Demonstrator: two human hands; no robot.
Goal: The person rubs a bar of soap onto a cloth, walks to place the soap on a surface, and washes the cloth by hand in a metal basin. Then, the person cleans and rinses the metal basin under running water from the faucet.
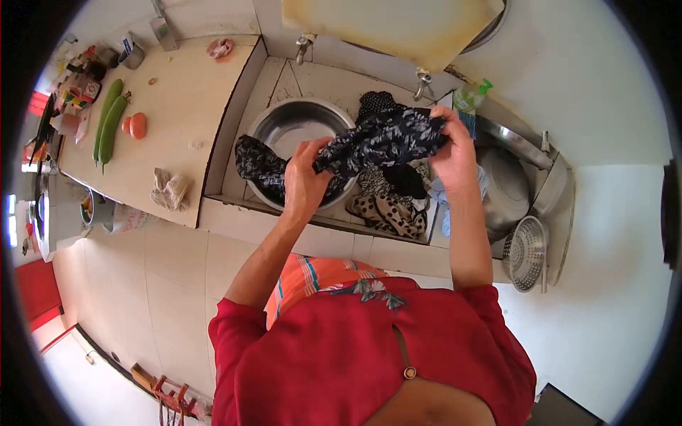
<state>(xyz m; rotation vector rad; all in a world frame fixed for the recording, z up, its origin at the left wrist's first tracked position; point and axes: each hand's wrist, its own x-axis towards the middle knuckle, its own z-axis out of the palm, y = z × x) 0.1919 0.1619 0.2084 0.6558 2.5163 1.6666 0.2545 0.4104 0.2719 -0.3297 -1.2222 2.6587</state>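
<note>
The left hand (307,177) is closed around a gathered middle part of a dark floral cloth (398,138), and the right hand (455,153) pinches the same cloth's far right end, so a bunched length runs between them. A loose tail of it spreads out to the left of the left hand, over the basin's side.

To handle this length well, I judge, both hands want a firm, even hold on gathered folds rather than on a single thin layer. The tail beyond the left hand is better kept inside the rim, and the stretch between the hands clear of the pile below the right hand.

Beneath the left hand sits the metal basin (284,117), its inner wall shining behind the fingers (whether it holds water I cannot tell). Below and just left of the right hand, in the tiled sink, lie a leopard-print cloth (398,215) and, beyond the held length, a dotted black cloth (376,105). To the right of the right hand stands a large metal pot (503,184), tilted, and nearer the body a perforated colander (527,254), also tilted; no contents can be made out in either.
</note>
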